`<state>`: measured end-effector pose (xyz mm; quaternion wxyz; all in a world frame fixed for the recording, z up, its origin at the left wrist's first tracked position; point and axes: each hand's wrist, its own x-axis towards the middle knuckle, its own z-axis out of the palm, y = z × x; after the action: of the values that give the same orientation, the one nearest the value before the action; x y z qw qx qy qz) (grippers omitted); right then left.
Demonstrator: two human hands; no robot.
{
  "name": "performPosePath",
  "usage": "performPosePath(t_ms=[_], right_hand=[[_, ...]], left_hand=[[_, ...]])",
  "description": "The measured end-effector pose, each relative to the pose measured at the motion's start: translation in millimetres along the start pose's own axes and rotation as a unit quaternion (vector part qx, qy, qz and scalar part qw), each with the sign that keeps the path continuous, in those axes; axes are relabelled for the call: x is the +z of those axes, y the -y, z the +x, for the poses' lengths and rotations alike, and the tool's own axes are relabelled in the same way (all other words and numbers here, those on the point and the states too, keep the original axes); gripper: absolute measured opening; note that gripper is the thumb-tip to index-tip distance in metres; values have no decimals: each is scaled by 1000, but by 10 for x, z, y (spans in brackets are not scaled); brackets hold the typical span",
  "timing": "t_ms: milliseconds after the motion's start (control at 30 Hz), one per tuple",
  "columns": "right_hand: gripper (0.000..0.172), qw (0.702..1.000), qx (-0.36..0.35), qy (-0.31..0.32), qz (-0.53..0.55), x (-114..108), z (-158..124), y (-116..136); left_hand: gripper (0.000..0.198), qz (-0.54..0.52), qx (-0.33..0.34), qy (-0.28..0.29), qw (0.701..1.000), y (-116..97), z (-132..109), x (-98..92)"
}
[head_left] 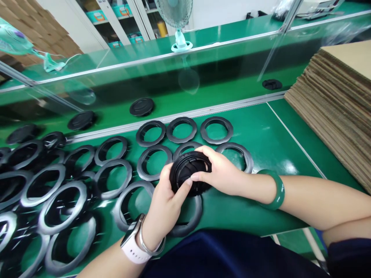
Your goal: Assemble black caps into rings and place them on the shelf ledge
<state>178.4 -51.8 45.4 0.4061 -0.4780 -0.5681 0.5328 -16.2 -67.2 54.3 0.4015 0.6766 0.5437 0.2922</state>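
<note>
Both my hands hold one round black plastic part (187,172) just above the green bench, tilted toward me. My left hand (165,204), with a white watch on the wrist, grips its near left edge, thumb pressed on the face. My right hand (223,173), with a green bangle on the wrist, wraps over its far right rim. Under and around it lie several black plastic rings (153,162) flat on the green bench (261,135); one ring (188,220) sits directly below my hands.
More black rings overlap in a heap at the left (55,193). Black round discs (142,107) rest on the conveyor belt behind a metal rail. A stack of flat cardboard (339,100) fills the right. Two small fans (179,23) stand on the far ledge.
</note>
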Motion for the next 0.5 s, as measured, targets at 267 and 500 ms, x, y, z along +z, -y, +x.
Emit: performPosePath(t_ms=[267, 500], right_hand=[[44, 1000, 8, -6, -25, -3, -26, 3], [41, 1000, 10, 1, -20, -23, -19, 36]], left_hand=[[39, -4, -9, 11, 1000, -10, -30, 6], [38, 6, 2, -3, 1000, -29, -66, 10]])
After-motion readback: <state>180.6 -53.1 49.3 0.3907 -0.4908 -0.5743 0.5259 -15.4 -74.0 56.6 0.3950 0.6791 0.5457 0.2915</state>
